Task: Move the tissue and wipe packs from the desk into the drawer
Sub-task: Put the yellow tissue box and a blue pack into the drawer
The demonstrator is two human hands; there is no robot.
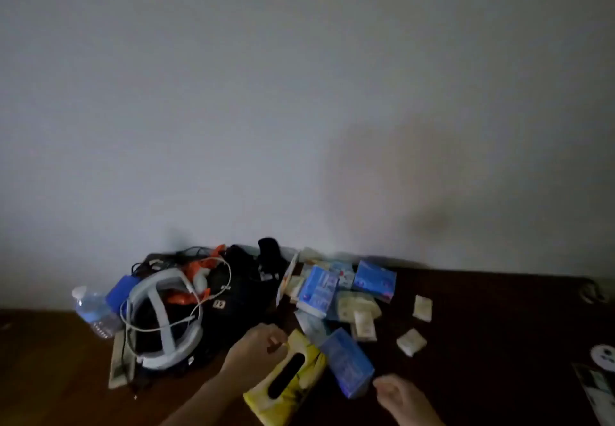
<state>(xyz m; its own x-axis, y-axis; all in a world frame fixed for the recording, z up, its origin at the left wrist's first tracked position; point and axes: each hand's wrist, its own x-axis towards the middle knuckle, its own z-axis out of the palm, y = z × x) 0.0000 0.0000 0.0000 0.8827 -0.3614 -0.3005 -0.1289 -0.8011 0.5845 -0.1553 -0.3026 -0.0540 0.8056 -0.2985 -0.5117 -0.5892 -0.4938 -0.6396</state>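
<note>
A water bottle (89, 309) is lying on its side at the left end of the dark desk (499, 342), and at its 3 o'clock a white headset (163, 322) with a looping white cable (213, 292) is sitting on a heap of black gear and orange bits against the wall. At the headset's 4 o'clock the left hand (256, 345) is reaching in from the lower edge, its fingers curled and pinching the top corner of a yellow pack (289, 382), which is lying tilted on the desk with a dark oval slot on its face. Just at the yellow pack's 2 o'clock a blue pack (347, 362) is leaning against it, one end raised. At the blue pack's 5 o'clock the right hand (402, 399) is hovering with loosely spread fingers, gripping nothing, its fingertips just beside the blue pack's lower corner. At 12 o'clock from both hands a pile of packs (336, 289), blue and pale, is resting near the wall, and at its 4 o'clock two small pale packs (422, 307) are lying apart on the bare desk. Blurred white items are showing at the far right edge.
</note>
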